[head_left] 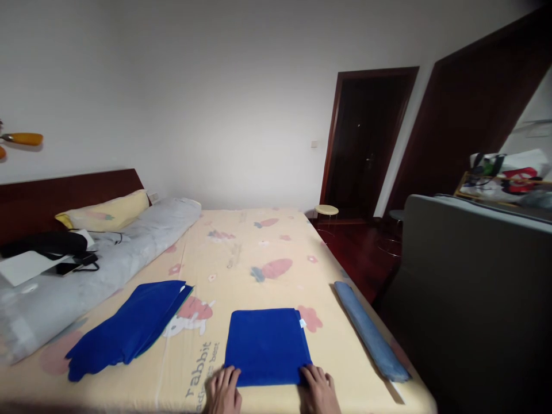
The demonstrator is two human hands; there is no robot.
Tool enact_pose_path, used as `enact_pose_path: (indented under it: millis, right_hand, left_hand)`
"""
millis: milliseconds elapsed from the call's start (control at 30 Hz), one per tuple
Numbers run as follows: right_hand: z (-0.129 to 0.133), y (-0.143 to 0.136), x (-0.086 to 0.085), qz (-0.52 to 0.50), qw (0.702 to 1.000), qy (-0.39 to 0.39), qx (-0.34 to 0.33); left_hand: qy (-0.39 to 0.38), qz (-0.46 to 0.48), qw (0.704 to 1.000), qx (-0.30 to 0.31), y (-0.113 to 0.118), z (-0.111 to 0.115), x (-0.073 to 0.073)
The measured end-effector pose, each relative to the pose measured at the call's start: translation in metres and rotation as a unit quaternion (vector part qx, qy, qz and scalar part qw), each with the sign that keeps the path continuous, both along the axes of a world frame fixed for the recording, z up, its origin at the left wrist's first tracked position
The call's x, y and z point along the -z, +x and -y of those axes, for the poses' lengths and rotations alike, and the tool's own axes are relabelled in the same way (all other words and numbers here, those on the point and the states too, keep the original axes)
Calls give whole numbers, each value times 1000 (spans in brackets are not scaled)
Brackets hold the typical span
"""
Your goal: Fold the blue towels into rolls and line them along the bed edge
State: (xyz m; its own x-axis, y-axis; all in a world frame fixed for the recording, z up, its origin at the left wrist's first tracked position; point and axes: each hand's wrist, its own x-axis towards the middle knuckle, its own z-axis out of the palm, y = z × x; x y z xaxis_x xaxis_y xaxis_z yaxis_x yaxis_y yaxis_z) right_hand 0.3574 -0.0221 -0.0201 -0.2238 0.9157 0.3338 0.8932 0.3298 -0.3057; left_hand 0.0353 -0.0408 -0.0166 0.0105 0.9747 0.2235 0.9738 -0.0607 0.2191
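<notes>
A blue cloth [268, 345], folded into a flat rectangle with a small white tag at its right edge, lies near the front of the bed. My left hand [225, 391] grips its near left corner, fingers curled at the edge. At the near right corner, my right hand [318, 390] has its fingers and thumb closed on the same cloth. Further left lies a second blue cloth [133, 328], loosely laid out with a wrinkled near end.
The bed sheet [241, 259] is cream with printed carrots. A rolled blue-grey item [371, 333] lies along the right side. Grey bedding [107, 276] and a pillow [107, 211] are at left. A dark grey panel [470, 299] stands right, a stool [326, 210] beyond.
</notes>
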Motion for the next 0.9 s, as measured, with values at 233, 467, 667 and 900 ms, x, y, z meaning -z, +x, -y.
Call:
enact_pose_path:
  millis: [233, 467, 667, 900]
  right_hand:
    - [-4, 7, -8, 22, 998, -46, 30]
    - [-5, 5, -38, -33, 997, -67, 8]
    - [-3, 8, -60, -126, 981, -136, 62]
    - [-10, 8, -27, -98, 978, -120, 138]
  left_hand:
    - [-74, 5, 997, -19, -13, -9, -4]
    - [39, 10, 998, 45, -25, -15, -17]
    - [47, 132, 989, 50, -44, -16, -24]
    - [-2, 108, 990, -88, -35, -21, -17]
